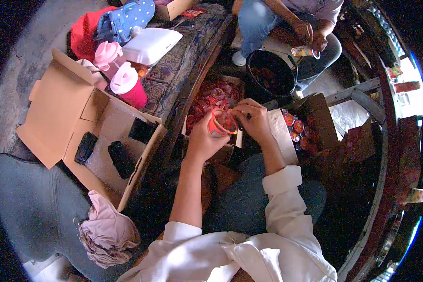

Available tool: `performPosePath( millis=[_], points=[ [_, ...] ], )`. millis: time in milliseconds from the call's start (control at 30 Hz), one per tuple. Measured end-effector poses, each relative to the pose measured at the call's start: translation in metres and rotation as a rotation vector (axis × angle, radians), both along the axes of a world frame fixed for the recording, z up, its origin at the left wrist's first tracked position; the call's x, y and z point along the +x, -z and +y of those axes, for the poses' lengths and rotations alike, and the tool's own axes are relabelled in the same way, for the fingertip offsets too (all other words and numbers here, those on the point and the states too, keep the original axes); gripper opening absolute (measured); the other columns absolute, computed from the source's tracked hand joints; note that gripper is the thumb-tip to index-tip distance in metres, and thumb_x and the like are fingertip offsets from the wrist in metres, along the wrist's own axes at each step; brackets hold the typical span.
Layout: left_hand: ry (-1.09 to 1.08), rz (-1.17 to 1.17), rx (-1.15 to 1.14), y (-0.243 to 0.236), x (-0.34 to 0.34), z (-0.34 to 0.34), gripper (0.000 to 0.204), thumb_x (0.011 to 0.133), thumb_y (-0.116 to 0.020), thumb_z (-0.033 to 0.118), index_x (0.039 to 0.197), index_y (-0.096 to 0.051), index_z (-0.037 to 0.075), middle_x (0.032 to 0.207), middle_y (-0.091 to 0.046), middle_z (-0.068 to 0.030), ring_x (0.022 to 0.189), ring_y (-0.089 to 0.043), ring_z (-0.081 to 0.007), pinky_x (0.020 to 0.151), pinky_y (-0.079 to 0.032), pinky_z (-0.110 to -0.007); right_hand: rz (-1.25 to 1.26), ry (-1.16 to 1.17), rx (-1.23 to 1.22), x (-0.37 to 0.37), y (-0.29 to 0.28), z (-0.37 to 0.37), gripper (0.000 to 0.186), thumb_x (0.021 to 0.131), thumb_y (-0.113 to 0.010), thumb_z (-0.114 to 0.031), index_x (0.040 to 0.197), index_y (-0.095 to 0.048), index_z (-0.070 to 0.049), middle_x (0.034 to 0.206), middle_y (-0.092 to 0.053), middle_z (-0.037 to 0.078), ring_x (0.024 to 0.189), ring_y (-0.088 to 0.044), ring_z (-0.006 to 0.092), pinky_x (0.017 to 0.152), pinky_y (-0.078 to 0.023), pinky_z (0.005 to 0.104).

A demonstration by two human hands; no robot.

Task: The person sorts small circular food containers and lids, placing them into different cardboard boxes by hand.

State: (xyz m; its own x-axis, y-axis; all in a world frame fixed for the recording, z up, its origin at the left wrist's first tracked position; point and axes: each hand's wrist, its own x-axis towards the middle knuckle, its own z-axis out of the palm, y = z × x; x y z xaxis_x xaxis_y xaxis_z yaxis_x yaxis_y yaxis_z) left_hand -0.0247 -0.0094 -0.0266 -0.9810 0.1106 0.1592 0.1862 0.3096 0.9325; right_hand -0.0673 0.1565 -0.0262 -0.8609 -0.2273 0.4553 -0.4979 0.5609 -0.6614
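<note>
My left hand [203, 141] is wrapped round a small orange-red plastic cup [215, 128], its open mouth tilted toward my right hand. At the cup's rim, the fingers of my right hand [254, 118] are pinched together; what lies between them is too small to make out. Just beyond and beneath the cup stands a cardboard box of red, shiny round pieces [215, 94], perhaps lids or cups. To the right of my right wrist, another open box [283, 137] holds several round-topped cups [297, 127].
Across from me sits a person whose hands [312, 37] hold a printed cup [305, 51] near a black bucket [254, 61]. Left is an open carton [56, 113] with black bundles, beside pink tumblers [131, 91] and a white foam box [152, 44] on a patterned bench [162, 89].
</note>
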Motion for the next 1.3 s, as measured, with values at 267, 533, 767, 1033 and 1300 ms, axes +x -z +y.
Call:
performPosePath(
  millis=[267,533,767,1033,1300],
  points=[
    [0.032,-0.084,0.081,0.007,0.001,0.000,0.056,0.058,-0.069,0.010,0.109,-0.047,0.004,0.089,-0.062,-0.0123,0.085,-0.061,-0.0220,0.079,-0.046,-0.031,0.000,0.029,0.015,-0.002,0.005,-0.003,0.007,0.067,-0.063,-0.003,0.074,-0.063,-0.002,0.077,-0.060,0.011,0.072,-0.060,0.0257,0.064,-0.050,0.0317],
    [0.082,-0.166,0.215,0.013,0.001,0.000,0.058,0.058,-0.068,0.010,0.111,-0.046,0.004,0.092,-0.061,-0.0116,0.087,-0.060,-0.0205,0.080,-0.045,-0.031,0.064,0.046,0.025,-0.002,0.006,-0.002,0.008,0.066,-0.062,-0.002,0.073,-0.063,-0.003,0.078,-0.060,0.011,0.073,-0.060,0.0266,0.065,-0.050,0.0327],
    [0.079,-0.098,0.118,0.015,0.003,-0.002,0.058,0.059,-0.069,0.010,0.112,-0.046,0.003,0.096,-0.060,-0.0095,0.090,-0.058,-0.0178,0.082,-0.044,-0.030,0.038,0.064,0.006,-0.001,0.009,-0.003,0.008,0.066,-0.061,-0.001,0.073,-0.063,-0.004,0.078,-0.059,0.011,0.070,-0.059,0.0266,0.063,-0.049,0.0333],
    [0.227,-0.101,0.176,0.005,0.003,0.006,0.049,0.059,-0.068,0.005,0.104,-0.050,0.005,0.091,-0.060,-0.0059,0.085,-0.058,-0.0140,0.080,-0.044,-0.027,0.050,0.195,0.017,-0.015,0.010,0.011,0.009,0.066,-0.062,0.000,0.075,-0.062,-0.002,0.078,-0.059,0.012,0.070,-0.059,0.0281,0.062,-0.049,0.0335],
    [0.165,-0.106,0.336,-0.015,0.001,0.008,0.055,0.054,-0.071,0.005,0.105,-0.049,0.006,0.103,-0.053,-0.0046,0.095,-0.052,-0.0152,0.085,-0.041,-0.029,0.063,0.164,-0.005,-0.017,0.021,0.009,0.014,0.061,-0.068,-0.006,0.074,-0.063,-0.003,0.073,-0.059,0.012,0.068,-0.058,0.0283,0.061,-0.048,0.0345]
  ],
)
